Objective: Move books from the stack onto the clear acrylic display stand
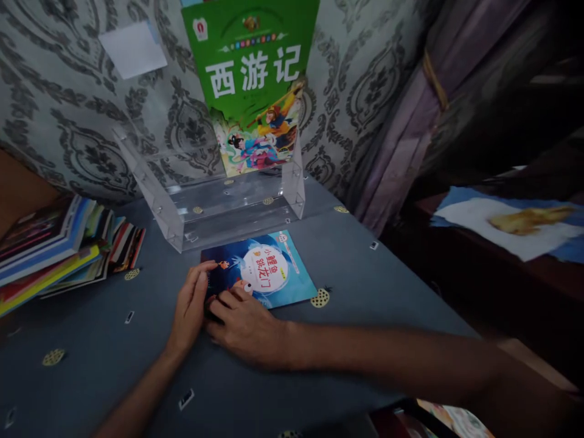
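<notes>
A thin blue picture book (287, 267) with a white circle and red Chinese characters on its cover lies flat on the table. My left hand (188, 304) rests at the book's left edge, fingers stretched, with a fingertip over the cover's upper left corner. My right hand (249, 328) is closed with curled fingers on the book's lower left corner; its thumb side points toward my left hand. The corner between both hands is partly hidden. Just behind the book stands a clear acrylic rack (237, 210), holding a green book (255, 115) upright in its right part.
A stack of books (59, 249) leans at the table's left. The grey-blue tablecloth (114, 365) has pineapple prints. Patterned wallpaper carries a white paper (134, 48). A tied curtain (410, 121) hangs at the right, beyond the table edge, near a blue and white cloth (511, 219).
</notes>
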A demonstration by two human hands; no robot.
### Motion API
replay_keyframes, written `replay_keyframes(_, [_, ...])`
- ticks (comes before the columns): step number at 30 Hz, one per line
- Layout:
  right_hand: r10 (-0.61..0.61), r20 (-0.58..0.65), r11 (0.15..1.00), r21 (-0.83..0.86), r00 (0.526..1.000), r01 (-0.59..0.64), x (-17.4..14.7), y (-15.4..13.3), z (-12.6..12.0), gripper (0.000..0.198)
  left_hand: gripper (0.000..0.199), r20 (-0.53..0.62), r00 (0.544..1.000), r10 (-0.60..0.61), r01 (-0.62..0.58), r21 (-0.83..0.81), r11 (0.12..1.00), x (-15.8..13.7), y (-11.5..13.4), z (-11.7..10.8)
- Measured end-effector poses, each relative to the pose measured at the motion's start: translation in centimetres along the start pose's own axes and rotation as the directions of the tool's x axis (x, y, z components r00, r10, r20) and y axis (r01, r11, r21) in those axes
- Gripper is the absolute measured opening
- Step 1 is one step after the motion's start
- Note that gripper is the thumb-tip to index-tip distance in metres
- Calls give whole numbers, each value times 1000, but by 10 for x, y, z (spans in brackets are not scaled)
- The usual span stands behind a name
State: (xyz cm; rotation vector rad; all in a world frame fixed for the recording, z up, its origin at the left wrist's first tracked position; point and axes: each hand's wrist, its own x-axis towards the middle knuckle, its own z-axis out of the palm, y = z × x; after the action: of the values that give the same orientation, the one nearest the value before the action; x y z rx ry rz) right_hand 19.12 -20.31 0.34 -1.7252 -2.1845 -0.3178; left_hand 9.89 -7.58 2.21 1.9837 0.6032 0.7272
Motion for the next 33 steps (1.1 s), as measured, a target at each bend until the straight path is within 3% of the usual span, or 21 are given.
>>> replay_keyframes(5, [-11,20,1000,12,1000,11,-5,3,-4,33,51,40,999,-27,27,20,999,-1,-10,4])
replay_keyframes(9, [-18,58,999,29,998,16,-19,4,-12,43,50,158,980,121,-148,171,974,-3,-16,6])
replay_keyframes(13, [49,122,993,105,991,-62,-40,2,-24,54,52,314,924,217,-323,336,885,-4,-25,7])
replay_keyframes(22, [211,254,937,224,944,-269,-75,0,-42,68,61,435,862,260,-488,575,656,-7,-35,12])
replay_keyframes(27, [301,248,918,185,921,-350,-98,2,-44,68,66,441,859,260,-504,642,578,-8,-35,15])
replay_keyframes(33, [384,146,903,148,912,-404,-130,7,-46,72,68,461,852,249,-514,642,570,-9,-32,14])
